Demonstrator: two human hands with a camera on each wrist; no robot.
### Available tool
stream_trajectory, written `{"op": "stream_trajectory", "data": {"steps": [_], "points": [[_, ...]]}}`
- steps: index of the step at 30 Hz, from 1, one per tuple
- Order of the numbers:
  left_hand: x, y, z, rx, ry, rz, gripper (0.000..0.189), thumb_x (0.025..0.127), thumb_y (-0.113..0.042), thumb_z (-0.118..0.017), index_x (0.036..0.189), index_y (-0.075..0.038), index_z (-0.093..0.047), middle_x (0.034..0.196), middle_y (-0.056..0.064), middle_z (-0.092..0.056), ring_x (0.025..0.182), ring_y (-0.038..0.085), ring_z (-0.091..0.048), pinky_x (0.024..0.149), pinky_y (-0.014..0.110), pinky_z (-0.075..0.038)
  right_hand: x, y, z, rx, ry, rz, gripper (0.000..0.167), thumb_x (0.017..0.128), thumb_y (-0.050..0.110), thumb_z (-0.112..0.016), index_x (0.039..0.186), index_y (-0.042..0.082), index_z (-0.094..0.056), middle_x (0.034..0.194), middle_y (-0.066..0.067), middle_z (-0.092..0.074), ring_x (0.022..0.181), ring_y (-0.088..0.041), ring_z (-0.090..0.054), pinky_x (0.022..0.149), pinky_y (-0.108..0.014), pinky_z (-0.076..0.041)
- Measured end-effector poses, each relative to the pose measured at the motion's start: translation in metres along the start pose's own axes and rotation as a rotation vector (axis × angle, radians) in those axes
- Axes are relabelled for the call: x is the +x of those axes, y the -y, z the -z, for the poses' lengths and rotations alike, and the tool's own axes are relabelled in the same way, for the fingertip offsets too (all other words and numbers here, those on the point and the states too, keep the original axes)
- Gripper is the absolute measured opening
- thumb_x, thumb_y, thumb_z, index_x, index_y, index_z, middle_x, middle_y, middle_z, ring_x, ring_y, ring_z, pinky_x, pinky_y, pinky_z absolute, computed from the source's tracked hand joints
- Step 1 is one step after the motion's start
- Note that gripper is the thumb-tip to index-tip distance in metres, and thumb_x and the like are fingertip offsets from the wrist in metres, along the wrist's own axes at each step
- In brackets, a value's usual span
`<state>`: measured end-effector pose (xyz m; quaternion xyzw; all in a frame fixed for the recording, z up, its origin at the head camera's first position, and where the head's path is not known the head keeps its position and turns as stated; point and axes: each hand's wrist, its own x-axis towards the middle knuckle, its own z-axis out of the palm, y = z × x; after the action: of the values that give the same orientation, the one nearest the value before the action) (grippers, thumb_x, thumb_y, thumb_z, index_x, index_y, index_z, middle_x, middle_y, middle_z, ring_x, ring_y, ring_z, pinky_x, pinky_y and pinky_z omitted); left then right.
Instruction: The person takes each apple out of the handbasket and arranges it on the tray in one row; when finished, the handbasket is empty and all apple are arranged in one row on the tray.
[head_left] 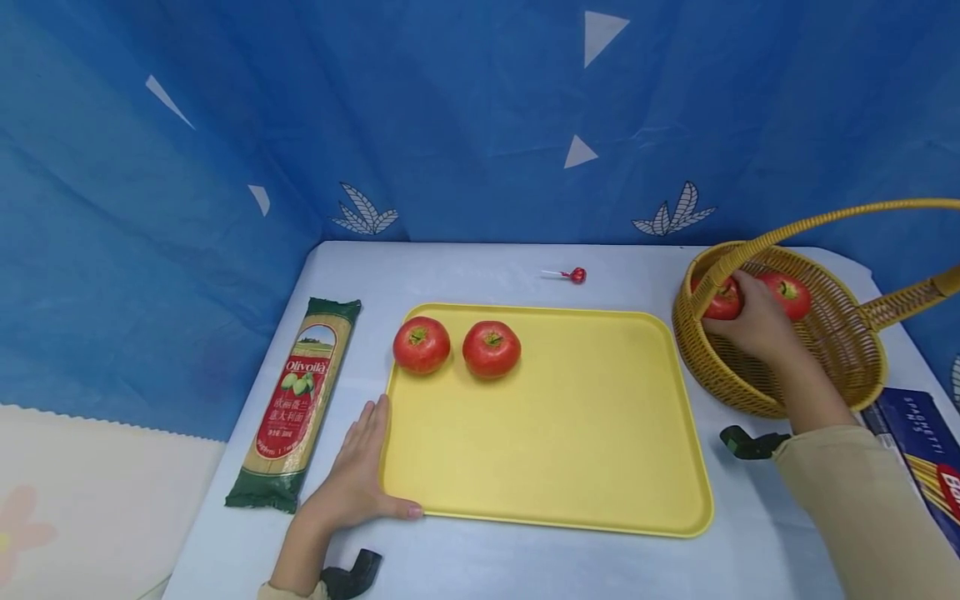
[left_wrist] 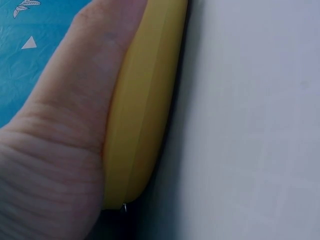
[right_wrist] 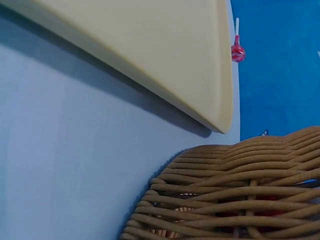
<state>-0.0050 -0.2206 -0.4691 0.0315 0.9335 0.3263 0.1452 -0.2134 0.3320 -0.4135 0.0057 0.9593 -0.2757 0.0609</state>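
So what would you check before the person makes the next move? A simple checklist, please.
1. Apple held: ok. The right grip is round the left-hand apple in the basket.
2. Hold firm enough: cannot tell. The right wrist view doesn't show the fingers.
3. Clear lift: not ok, I'd say. The basket handle crosses the held apple in the head view.
4. Tray braced: probably ok. The left grip touches its near-left corner.
5. Space on the tray: ok. Its two apples sit toward the far left.
6. Lollipop off the tray: ok. It lies beyond the far edge.
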Motion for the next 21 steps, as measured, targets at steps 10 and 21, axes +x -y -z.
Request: {"op": "stream_trajectory", "data": {"steps": [10, 21], "points": [[0.0, -0.001, 0.0, 0.009, 0.006, 0.008, 0.159, 0.046, -0.072, -0.087, 0.16, -0.018, 0.009, 0.169, 0.009, 0.003, 0.156, 0.033, 0.007, 0.123, 0.06, -0.004, -0.017, 0.001, 0.0, 0.015, -0.04, 0.002, 0.102, 0.085, 0.036, -0.078, 0.16, 0.011, -0.014, 0.151, -0.034, -0.029, 0.129, -0.056, -0.032, 0.097, -0.078, -0.036], [0.0, -0.001, 0.0, 0.006, 0.004, 0.01, 0.159, 0.046, -0.071, -0.088, 0.16, -0.019, 0.009, 0.169, 0.01, 0.002, 0.156, 0.034, 0.007, 0.123, 0.061, -0.004, -0.058, 0.008, 0.014, -0.006, -0.182, -0.017, 0.104, 0.082, 0.051, -0.076, 0.159, 0.012, -0.018, 0.153, -0.032, -0.028, 0.131, -0.056, -0.031, 0.092, -0.079, -0.038]]}}
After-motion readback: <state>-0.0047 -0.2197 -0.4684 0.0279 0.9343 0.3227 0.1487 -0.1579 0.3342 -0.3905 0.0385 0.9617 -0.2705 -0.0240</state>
